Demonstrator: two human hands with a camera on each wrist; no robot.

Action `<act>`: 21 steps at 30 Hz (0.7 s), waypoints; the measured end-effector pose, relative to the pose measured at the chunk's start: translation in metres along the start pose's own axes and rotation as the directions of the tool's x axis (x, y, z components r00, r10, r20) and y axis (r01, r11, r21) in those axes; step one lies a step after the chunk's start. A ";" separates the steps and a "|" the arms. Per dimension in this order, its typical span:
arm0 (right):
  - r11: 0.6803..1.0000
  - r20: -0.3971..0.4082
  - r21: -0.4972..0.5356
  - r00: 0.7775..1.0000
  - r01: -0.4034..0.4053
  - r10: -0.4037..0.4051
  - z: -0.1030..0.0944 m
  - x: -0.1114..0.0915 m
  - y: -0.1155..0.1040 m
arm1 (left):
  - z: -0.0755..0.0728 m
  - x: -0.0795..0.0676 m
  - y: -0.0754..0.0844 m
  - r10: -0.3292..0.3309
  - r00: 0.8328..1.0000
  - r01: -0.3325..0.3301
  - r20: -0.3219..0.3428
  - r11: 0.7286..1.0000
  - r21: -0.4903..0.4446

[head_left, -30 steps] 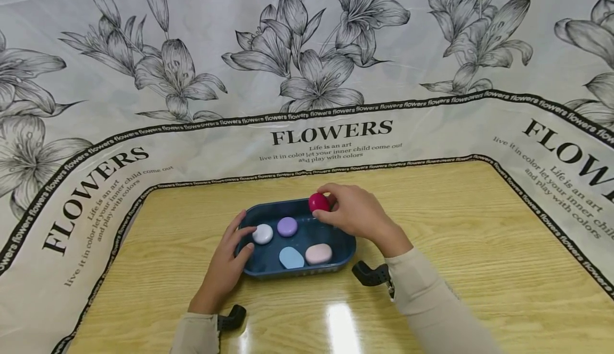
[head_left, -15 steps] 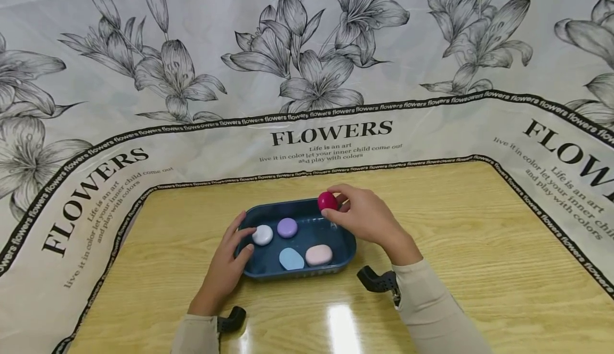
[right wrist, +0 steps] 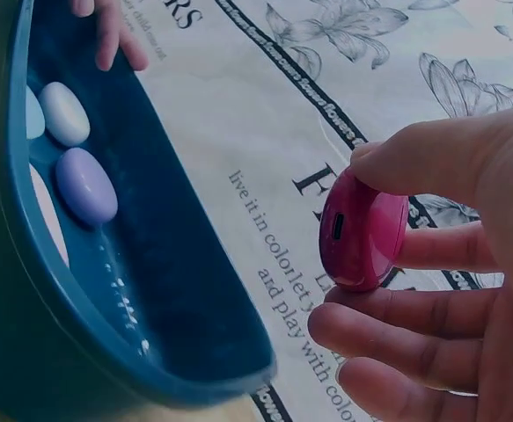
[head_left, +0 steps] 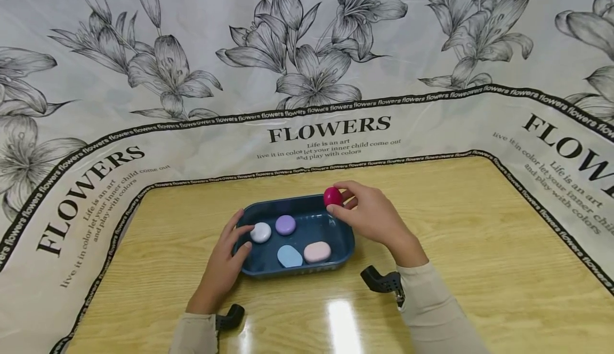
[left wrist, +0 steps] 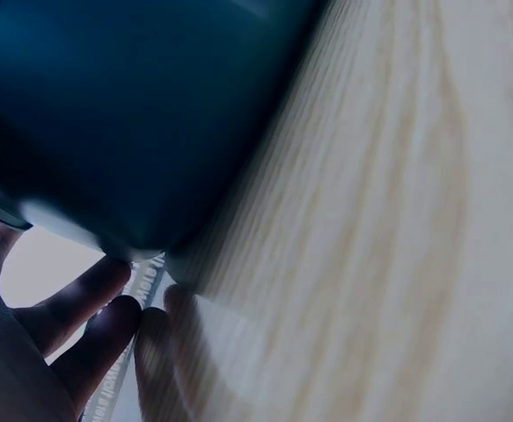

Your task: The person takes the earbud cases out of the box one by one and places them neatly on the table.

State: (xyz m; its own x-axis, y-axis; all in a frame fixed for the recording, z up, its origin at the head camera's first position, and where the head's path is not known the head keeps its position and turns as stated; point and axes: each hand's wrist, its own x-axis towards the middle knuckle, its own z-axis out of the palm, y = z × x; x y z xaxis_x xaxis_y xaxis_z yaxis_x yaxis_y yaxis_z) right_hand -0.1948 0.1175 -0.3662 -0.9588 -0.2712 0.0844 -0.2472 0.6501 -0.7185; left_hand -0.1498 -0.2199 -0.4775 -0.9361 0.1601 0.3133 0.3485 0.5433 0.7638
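Note:
A dark blue oval tray [head_left: 336,231] with raised sides stands on the table. My left hand [head_left: 229,255] holds its left end, thumb and index finger over the rim; in the left wrist view the other fingers lie along the outer wall. Above the tray's far right corner, my right hand [head_left: 369,212] pinches a rounded magenta earbud case [head_left: 332,197] between thumb and fingers. A small charging slot shows on the case [right wrist: 353,233] in the right wrist view. Inside the tray lie a white rounded case [head_left: 261,233], a purple one [head_left: 285,225], a light blue piece [head_left: 290,256] and a pale pink one [head_left: 317,251].
The wood-grain table [head_left: 455,220] spreads around the tray. A flower-printed cloth [head_left: 331,127] hangs behind the table and along both sides. Black wrist mounts [head_left: 379,279] sit at both cuffs.
My right hand has moved a little to the right with the magenta earbud case, toward the tray's right end. The left hand stays on the tray. The head view has shifted slightly.

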 end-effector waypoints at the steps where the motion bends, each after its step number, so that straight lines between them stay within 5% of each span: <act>1: 1.000 -0.007 -0.002 1.000 0.003 -0.003 -0.002 0.000 0.001 | 0.000 0.001 0.000 0.000 1.000 0.000 0.000 1.000 0.002; 21: 0.998 -0.074 -0.028 0.996 -0.057 0.054 -0.019 0.007 0.035 | -0.002 0.002 -0.001 0.002 1.000 -0.002 0.003 1.000 0.001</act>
State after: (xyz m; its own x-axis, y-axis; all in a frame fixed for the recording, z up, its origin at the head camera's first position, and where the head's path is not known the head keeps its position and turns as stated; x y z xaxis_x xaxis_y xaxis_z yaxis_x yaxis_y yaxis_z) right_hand -0.2126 0.1523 -0.3776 -0.9785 -0.1824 0.0958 -0.1963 0.6843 -0.7023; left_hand -0.1517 -0.2218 -0.4760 -0.9353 0.1637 0.3136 0.3508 0.5437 0.7624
